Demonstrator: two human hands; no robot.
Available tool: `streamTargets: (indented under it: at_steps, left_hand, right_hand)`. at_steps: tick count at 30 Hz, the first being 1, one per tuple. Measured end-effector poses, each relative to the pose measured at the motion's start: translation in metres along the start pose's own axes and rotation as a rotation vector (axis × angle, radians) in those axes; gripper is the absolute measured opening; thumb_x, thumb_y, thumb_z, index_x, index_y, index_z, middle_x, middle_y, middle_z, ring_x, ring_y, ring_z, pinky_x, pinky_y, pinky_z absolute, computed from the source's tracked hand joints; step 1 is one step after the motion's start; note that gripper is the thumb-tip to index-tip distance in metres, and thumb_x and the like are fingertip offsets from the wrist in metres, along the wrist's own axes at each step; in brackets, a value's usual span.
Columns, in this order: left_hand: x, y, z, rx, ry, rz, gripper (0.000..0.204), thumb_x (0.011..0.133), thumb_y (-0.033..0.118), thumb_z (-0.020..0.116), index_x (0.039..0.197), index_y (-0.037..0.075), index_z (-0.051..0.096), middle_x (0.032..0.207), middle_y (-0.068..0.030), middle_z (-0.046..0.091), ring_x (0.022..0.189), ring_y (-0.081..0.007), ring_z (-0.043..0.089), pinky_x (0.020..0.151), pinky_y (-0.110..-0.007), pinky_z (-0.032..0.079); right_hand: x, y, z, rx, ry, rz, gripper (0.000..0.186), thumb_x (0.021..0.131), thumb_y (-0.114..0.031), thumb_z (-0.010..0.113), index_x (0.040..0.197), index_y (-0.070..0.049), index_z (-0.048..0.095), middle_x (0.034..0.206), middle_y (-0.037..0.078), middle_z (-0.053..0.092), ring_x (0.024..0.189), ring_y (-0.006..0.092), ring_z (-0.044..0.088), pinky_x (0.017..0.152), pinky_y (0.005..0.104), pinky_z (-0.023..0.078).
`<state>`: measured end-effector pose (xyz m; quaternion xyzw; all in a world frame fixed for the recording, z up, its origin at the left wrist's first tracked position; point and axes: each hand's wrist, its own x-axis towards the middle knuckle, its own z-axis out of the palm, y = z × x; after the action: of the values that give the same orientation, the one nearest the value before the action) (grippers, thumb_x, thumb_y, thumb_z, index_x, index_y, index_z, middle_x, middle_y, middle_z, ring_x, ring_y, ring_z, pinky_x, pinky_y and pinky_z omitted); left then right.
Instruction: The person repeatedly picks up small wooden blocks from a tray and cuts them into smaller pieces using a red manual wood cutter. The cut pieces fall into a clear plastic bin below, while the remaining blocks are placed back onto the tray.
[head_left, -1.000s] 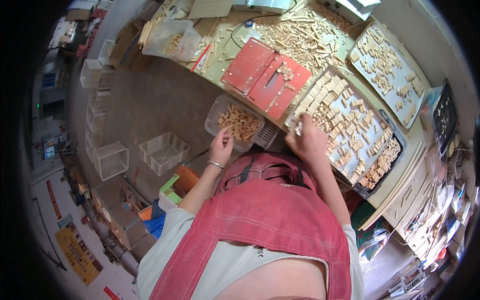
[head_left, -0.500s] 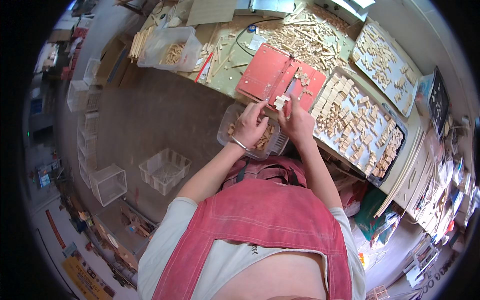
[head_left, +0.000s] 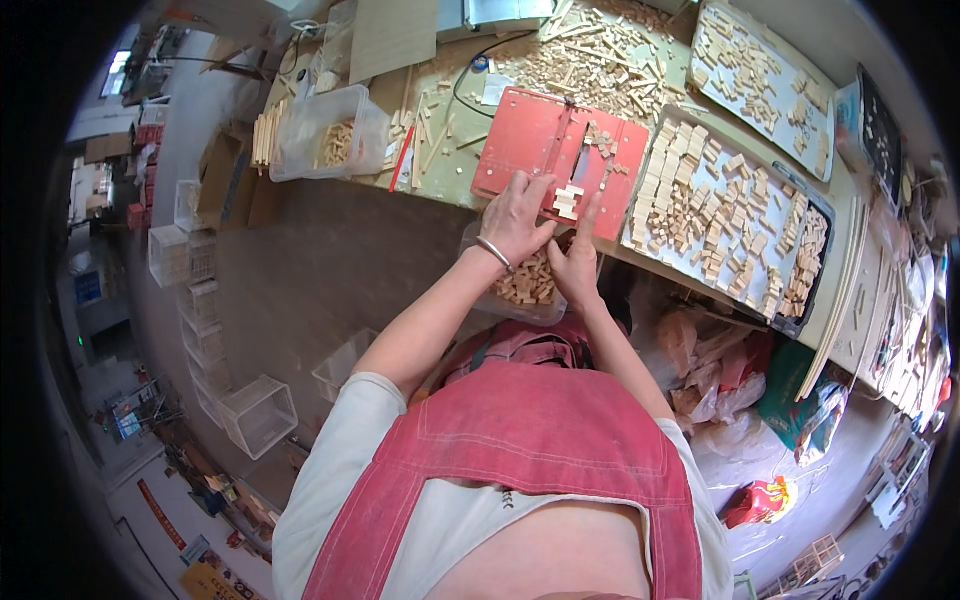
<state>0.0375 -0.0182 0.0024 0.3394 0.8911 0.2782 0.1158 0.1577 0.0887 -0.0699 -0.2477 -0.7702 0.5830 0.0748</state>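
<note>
A red metal plate [head_left: 520, 130] with a lengthwise slot lies at the bench's front edge. A thin grey blade [head_left: 581, 160] shows in the slot. Several pale wooden blocks [head_left: 568, 201] sit together near the plate's front edge, between my hands. Across the plate's front left, my left hand [head_left: 516, 218] rests with fingers forward and thumb apart. My right hand [head_left: 577, 264] is at the front edge, its index finger stretched up beside the blocks and its other fingers partly hidden. Below both hands, a clear plastic tub [head_left: 545, 316] holds many small wooden pieces [head_left: 525, 283].
Right of the plate stands a tray [head_left: 645, 245] of wooden blocks, with another block tray [head_left: 815, 165] behind it. Wood offcuts [head_left: 590, 60] cover the bench's back. A clear bin [head_left: 380, 125] stands at the left, and a white crate [head_left: 258, 415] on the floor.
My left hand has shifted forward onto the plate. My right hand has drawn back slightly from the blocks, its index finger straighter. The whole view has turned a little.
</note>
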Motion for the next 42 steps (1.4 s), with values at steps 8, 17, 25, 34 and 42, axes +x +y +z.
streamTargets:
  at_steps: [8, 17, 25, 34, 42]
  left_hand:
    - [0.004, -0.006, 0.002, -0.018, -0.015, 0.019, 0.07, 0.081, 0.019, 0.08, 0.145, 0.015, 0.054, 0.119, -0.0157, 0.054, 0.105, -0.0393, 0.066, 0.089, -0.05, 0.057]
    - [0.021, -0.011, -0.009, 0.033, -0.116, 0.013, 0.056, 0.081, 0.021, 0.078, 0.134, 0.016, 0.059, 0.115, -0.0145, 0.055, 0.102, -0.0391, 0.068, 0.085, -0.05, 0.058]
    - [0.025, -0.01, -0.009, 0.056, -0.102, 0.05, 0.05, 0.079, 0.019, 0.079, 0.126, 0.015, 0.061, 0.113, -0.0151, 0.056, 0.102, -0.0419, 0.067, 0.086, -0.052, 0.058]
    - [0.031, -0.016, -0.012, 0.049, -0.141, 0.09, 0.046, 0.078, 0.015, 0.078, 0.12, 0.012, 0.062, 0.112, -0.0155, 0.057, 0.101, -0.0418, 0.067, 0.085, -0.051, 0.058]
    - [0.038, -0.019, -0.013, 0.068, -0.136, 0.169, 0.044, 0.078, 0.015, 0.08, 0.118, 0.011, 0.062, 0.108, -0.0147, 0.06, 0.1, -0.0399, 0.067, 0.084, -0.051, 0.058]
  right_hand:
    - [0.003, 0.0, 0.019, -0.066, -0.12, -0.003, 0.112, 0.095, -0.011, 0.071, 0.172, -0.018, -0.01, 0.127, 0.033, 0.069, 0.107, 0.0506, 0.072, 0.087, 0.0531, 0.057]
    - [0.009, 0.003, 0.021, -0.076, -0.125, 0.019, 0.114, 0.096, -0.018, 0.076, 0.172, -0.02, -0.009, 0.129, 0.03, 0.07, 0.112, 0.0474, 0.072, 0.093, 0.0502, 0.058]
    - [0.004, -0.004, 0.025, -0.059, -0.091, -0.032, 0.12, 0.095, -0.026, 0.079, 0.171, -0.017, -0.013, 0.105, 0.025, 0.075, 0.093, 0.0473, 0.074, 0.08, 0.0511, 0.058]
    - [0.001, -0.002, 0.026, -0.051, -0.098, -0.025, 0.122, 0.094, -0.029, 0.081, 0.171, -0.017, -0.013, 0.113, 0.025, 0.075, 0.099, 0.0462, 0.075, 0.081, 0.0511, 0.059]
    - [0.002, -0.005, 0.024, -0.02, -0.065, -0.078, 0.12, 0.094, -0.022, 0.08, 0.171, -0.016, -0.012, 0.115, 0.022, 0.075, 0.102, 0.0419, 0.075, 0.087, 0.0495, 0.058]
